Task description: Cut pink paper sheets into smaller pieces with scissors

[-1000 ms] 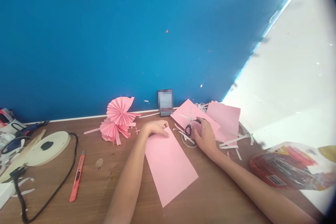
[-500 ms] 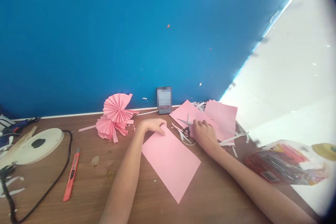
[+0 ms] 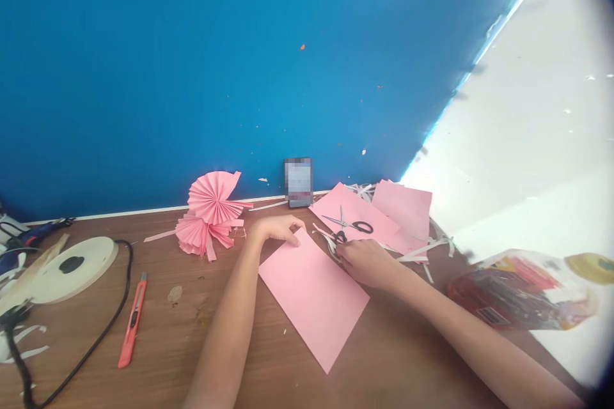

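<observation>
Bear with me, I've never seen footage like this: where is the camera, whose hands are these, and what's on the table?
There is no machine: a person wears one camera on the head, looking down at their own bare hands. The left hand presses the far corner of a pink sheet on the wooden table; the right hand rests at its right edge, gripping or not I cannot tell. Scissors lie beyond, on more pink sheets. To the left: folded pink paper fans, a tape roll and an orange utility knife.
</observation>
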A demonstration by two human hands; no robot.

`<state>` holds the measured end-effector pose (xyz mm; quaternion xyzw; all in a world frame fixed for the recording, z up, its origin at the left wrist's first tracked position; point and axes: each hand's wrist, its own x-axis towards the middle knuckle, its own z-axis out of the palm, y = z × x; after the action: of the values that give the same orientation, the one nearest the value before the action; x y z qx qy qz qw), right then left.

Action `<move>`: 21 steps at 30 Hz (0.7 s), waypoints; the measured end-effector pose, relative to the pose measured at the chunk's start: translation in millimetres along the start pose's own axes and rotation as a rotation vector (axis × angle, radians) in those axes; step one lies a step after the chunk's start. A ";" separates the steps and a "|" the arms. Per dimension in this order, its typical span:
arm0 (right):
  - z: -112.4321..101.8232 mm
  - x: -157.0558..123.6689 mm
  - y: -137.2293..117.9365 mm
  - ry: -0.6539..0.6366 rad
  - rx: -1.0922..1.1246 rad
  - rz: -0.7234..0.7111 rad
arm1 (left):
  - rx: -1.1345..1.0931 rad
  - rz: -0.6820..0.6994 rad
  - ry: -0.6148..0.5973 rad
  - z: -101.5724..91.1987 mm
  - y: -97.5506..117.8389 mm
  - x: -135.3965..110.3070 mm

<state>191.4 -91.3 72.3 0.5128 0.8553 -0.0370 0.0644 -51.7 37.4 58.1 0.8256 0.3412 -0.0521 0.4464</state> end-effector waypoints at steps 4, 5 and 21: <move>-3.7 -2.3 2.8 -0.052 0.060 -0.034 | -0.062 -0.050 0.002 -0.3 -1.0 -0.5; -5.0 -2.4 3.5 -0.059 0.073 -0.038 | -0.078 -0.062 -0.002 -0.4 -0.9 -0.7; -29.1 7.4 28.7 0.207 1.324 0.192 | -0.179 -0.329 -0.028 -6.2 -0.7 -17.6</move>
<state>211.2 -67.6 100.0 0.5186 0.6047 -0.4981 -0.3424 -66.9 33.3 68.2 0.7149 0.4686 -0.1052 0.5082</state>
